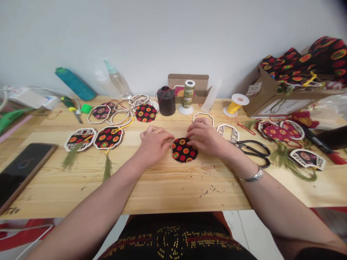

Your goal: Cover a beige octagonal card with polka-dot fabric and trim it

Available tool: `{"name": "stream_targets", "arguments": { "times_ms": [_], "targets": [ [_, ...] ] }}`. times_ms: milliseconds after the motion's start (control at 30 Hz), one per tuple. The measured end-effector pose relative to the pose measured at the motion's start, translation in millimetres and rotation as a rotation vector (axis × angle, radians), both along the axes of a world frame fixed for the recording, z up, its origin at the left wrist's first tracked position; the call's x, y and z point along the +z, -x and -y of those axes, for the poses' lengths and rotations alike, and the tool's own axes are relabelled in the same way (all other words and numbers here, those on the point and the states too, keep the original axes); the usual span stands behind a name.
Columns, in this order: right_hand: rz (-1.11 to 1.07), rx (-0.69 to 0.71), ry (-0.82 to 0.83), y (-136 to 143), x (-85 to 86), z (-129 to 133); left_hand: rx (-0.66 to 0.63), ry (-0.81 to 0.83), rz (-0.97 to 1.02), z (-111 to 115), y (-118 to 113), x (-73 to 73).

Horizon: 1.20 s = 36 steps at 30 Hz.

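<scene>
Flat on the wooden table lies a scalloped patterned fabric piece [184, 151], black with red dots and flowers. My left hand [155, 144], wearing a ring, pinches its upper left edge between curled fingers. On the opposite side, the bent fingers of my right hand [205, 138] grip the upper right edge and hide part of it. Just behind the right fingers lies a pale scalloped frame [204, 116]. To the right are a lattice frame [228, 133] and black-handled scissors [253, 150], close to my right wrist.
Tasselled ornaments [108, 138] and a phone [23, 173] lie on the left. Behind stand a black thread spool [166, 101], a green ribbon spool [187, 95] and a yellow cord spool [234, 105]. A cardboard box [292, 101] of patterned fabric fills the back right.
</scene>
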State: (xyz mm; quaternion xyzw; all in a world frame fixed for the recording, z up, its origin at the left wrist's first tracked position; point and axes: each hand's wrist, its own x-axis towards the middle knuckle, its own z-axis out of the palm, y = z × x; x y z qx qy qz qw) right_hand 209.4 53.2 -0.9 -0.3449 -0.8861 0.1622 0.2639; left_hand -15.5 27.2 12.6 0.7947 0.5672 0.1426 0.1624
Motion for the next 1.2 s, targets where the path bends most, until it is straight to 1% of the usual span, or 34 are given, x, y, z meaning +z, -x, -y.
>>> {"name": "stream_targets", "arguments": {
  "times_ms": [133, 200, 367, 467, 633, 867, 1067, 1200],
  "targets": [
    [0.012, -0.006, 0.0, 6, 0.8, 4, -0.1, -0.072, 0.091, 1, -2, -4.6],
    [0.007, 0.015, 0.011, 8, 1.8, 6, -0.131, -0.084, 0.116, 3, -3, -5.1],
    [-0.032, 0.06, 0.09, 9, 3.5, 10, -0.069, -0.086, 0.144, 5, -6, -2.3],
    [-0.054, 0.072, 0.148, 10, 4.6, 11, -0.053, -0.086, 0.153, 6, -7, -1.4],
    [-0.005, 0.077, 0.189, 10, 4.6, 12, -0.044, -0.086, 0.174, 6, -7, -1.5],
    [0.015, 0.078, 0.157, 8, 1.3, 9, -0.048, -0.098, 0.164, 5, -7, -1.8],
    [-0.006, -0.027, 0.084, 4, 0.7, 8, -0.03, -0.099, 0.185, 5, -7, -1.0],
    [-0.014, -0.063, 0.055, 3, 1.6, 7, -0.023, -0.107, 0.175, 5, -6, -0.9]
  ]
}}
